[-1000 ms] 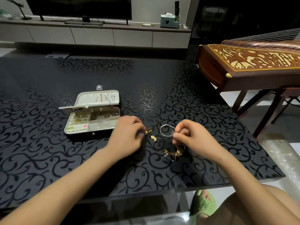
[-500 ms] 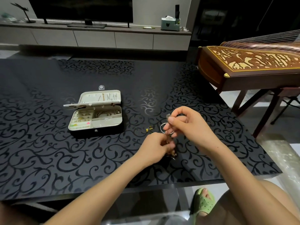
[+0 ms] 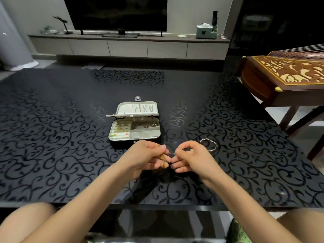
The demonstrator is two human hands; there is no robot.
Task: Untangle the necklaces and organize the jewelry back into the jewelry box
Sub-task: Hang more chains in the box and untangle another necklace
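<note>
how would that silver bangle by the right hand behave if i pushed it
The bangle probably stays stiff: it holds an open hoop shape. Thin wire, so likely light. Lying flat on the glossy table, it would likely slide, not roll.

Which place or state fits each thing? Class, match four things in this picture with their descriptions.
Things:
1. jewelry box
2. silver bangle
3. necklace tangle
4. television

Places or states:
a. pinched between the left hand and the right hand
b. on the far cabinet
c. lid open, on the table
d. lying flat on the table, untouched

Pairs: 1-c, 2-d, 3-a, 4-b.
</note>
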